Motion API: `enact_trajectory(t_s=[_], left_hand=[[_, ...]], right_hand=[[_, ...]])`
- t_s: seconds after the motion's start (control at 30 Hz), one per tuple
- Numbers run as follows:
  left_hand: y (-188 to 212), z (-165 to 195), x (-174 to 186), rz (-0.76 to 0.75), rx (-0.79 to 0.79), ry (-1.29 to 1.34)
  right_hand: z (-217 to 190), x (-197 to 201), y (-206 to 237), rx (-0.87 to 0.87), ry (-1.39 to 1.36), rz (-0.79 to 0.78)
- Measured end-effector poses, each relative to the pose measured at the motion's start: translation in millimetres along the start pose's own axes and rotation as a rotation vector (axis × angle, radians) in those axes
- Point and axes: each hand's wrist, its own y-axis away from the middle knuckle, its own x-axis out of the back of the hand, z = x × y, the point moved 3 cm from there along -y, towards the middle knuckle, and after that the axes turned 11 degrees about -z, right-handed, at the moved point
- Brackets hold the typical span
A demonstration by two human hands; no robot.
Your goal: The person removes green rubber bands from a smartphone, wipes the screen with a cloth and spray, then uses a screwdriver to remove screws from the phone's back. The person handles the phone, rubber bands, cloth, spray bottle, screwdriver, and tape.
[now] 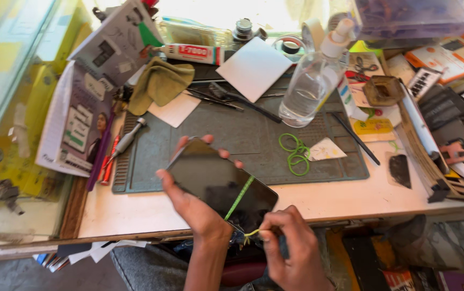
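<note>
Head view: left hand (189, 202) grips the black glass-fronted phone (221, 186); right hand (285, 242) pinches the green rubber band (240, 196) around it, best pulled taut and kept straight.

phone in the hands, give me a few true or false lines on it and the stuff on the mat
1. The left hand holds the dark phone. True.
2. A red band crosses the phone. False: the rubber band is green.
3. The right hand pinches the band's end. True.
4. The clear bottle lies flat on the grey mat. False: it stands tilted.
5. Loose green bands lie on the mat. True.
</note>
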Motion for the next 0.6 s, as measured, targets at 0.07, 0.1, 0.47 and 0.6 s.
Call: enact_trajectory(t_s=[0.07,0.1,0.47,0.6], left_hand=[[2,1,-3,-0.017,-0.053,-0.014],[4,2,-5,-0.036,-0.079,-0.036],[4,5,-1,0.006,-0.115,-0.118],[4,3,-1,-0.023,-0.087,-0.099]], right_hand=[[3,-3,5,0.039,0.003,0.004],[7,-4,8,0.009,-0.071,-0.015],[40,47,-40,-0.278,-0.048,0.181],[36,56,-65,-0.227,0.225,0.111]])
